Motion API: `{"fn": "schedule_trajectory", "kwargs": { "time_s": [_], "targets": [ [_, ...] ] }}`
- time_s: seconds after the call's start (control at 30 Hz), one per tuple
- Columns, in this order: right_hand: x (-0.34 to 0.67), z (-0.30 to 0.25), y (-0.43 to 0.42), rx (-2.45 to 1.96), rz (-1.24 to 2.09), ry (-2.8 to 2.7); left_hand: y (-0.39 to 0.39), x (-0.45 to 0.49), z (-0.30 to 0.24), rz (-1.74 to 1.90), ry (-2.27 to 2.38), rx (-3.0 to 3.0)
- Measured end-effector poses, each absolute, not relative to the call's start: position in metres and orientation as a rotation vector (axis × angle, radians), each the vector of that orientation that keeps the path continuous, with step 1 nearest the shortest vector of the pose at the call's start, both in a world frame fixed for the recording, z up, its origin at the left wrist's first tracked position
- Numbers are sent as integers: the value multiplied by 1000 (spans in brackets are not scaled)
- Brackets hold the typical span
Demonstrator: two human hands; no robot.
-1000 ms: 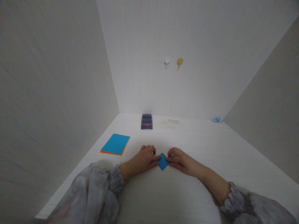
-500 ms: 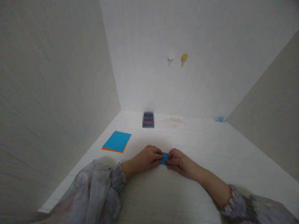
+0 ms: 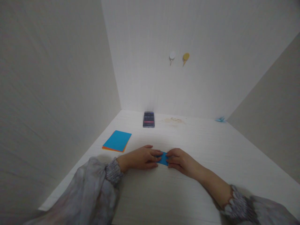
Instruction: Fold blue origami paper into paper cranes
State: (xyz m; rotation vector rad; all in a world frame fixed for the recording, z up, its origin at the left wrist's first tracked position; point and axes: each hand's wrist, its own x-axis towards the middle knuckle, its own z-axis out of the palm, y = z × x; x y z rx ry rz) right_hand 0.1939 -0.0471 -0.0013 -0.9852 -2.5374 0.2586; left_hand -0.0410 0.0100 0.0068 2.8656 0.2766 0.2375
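Observation:
A small folded blue paper (image 3: 163, 158) lies on the white table (image 3: 187, 193) between my two hands. My left hand (image 3: 142, 157) rests on its left side, fingers stretched flat and pressing on the paper. On its right side my right hand (image 3: 179, 160) has the fingers curled and pinched on the paper's edge. Much of the paper is hidden under the fingers. Both forearms wear loose grey sleeves.
A stack of blue paper (image 3: 117, 141) with orange sheets beneath lies at the left. A dark phone (image 3: 148, 119) leans at the back wall. A small blue folded paper figure (image 3: 220, 119) sits in the far right corner. Two hooks (image 3: 179, 57) hang on the wall.
The blue paper showed as a diamond and is now a narrower folded shape. My hands came closer together over it, and the left fingers flattened onto it.

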Motion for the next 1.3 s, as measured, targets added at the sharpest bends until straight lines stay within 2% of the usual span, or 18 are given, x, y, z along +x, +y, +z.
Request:
{"fn": "schedule_trajectory", "kwargs": {
  "time_s": [0.53, 1.1, 1.3],
  "targets": [
    [192, 4, -46, -864, -77, -2736, 6, -36, 12, 219, 323, 2846],
    [181, 11, -52, -806, -13, -2712, 4, -34, 12, 325, 322, 2857],
    [181, 8, -52, -898, 118, -2620, 4, -33, 9, 344, 349, 2856]
  ]
}}
